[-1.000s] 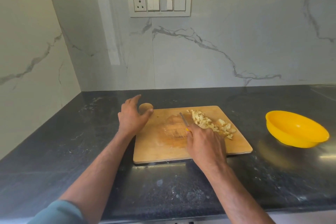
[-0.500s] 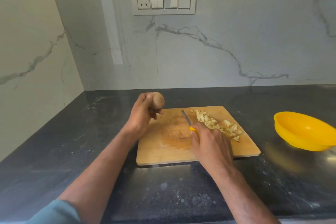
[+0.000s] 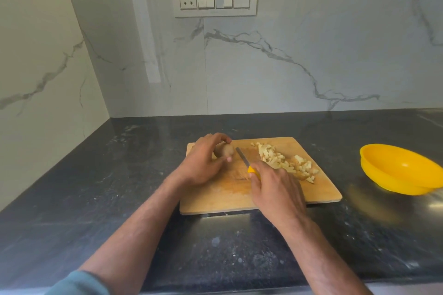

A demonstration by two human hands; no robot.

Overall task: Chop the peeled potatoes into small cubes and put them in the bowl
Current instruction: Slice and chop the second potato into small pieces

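on the black counter [image 3: 119,199], left grip [image 3: 203,165] holds potato [image 3: 225,149], right grip [image 3: 275,189] holds knife [image 3: 243,158].

The cutting board [image 3: 239,195] looks like matt pale wood, the bowl [image 3: 405,170] like smooth glossy yellow plastic, the knife [image 3: 242,157] has a dull metal blade, and the dark surface [image 3: 119,187] and white wall [image 3: 287,67] look like polished stone.

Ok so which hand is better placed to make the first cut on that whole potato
The right hand. It already grips the knife, whose blade points toward the potato on the cutting board. The left hand is busy holding the potato steady.
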